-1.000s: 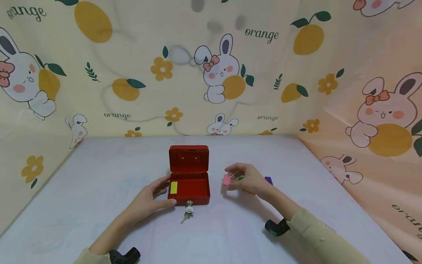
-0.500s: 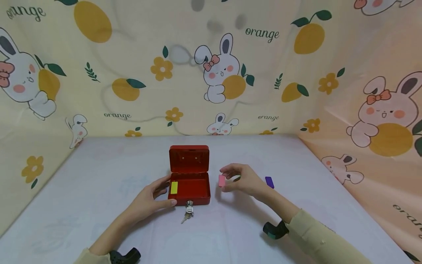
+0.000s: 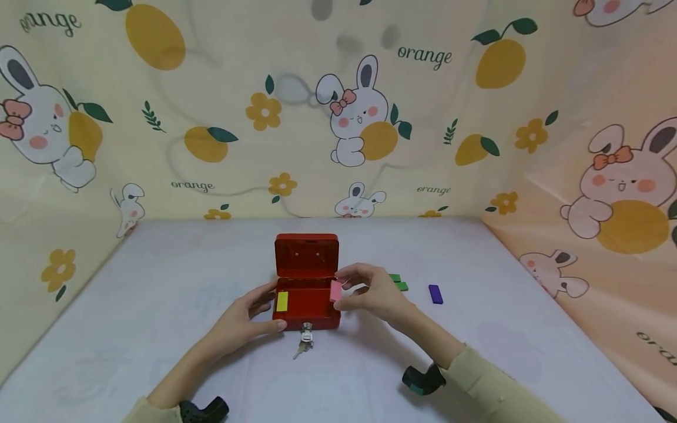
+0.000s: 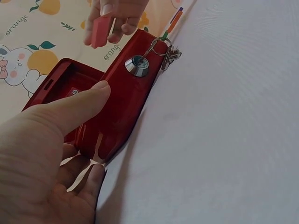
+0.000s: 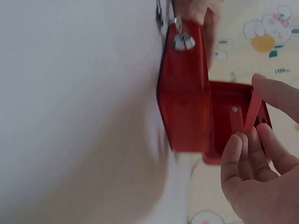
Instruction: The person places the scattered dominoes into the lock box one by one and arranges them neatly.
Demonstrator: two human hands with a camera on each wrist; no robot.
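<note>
A red metal cash box [image 3: 324, 323] stands with its lid [image 3: 307, 256] raised. Keys [image 3: 302, 350] hang from the lock at its front. Inside, at the left end, is a yellow block [image 3: 282, 301]. My left hand [image 3: 240, 320] holds the box's left side, thumb at the front corner and fingers along the side and back. Between thumb and fingertips, my right hand [image 3: 372, 296] pinches a flat pink block [image 3: 335, 291] above the box's right edge. The right wrist view shows this block [image 5: 253, 111] edge-on, apart from the box.
Green blocks [image 3: 401, 286] lie on the white tabletop [image 3: 338, 382], partly behind my right hand. A purple block [image 3: 436, 294] lies farther right. An orange block [image 4: 175, 22] shows in the left wrist view. A patterned cloth [image 3: 296, 147] hangs behind the table.
My right hand has moved left with the pink block, from beside the box to over its right edge, uncovering the green and purple blocks. The left hand keeps its hold on the box.
</note>
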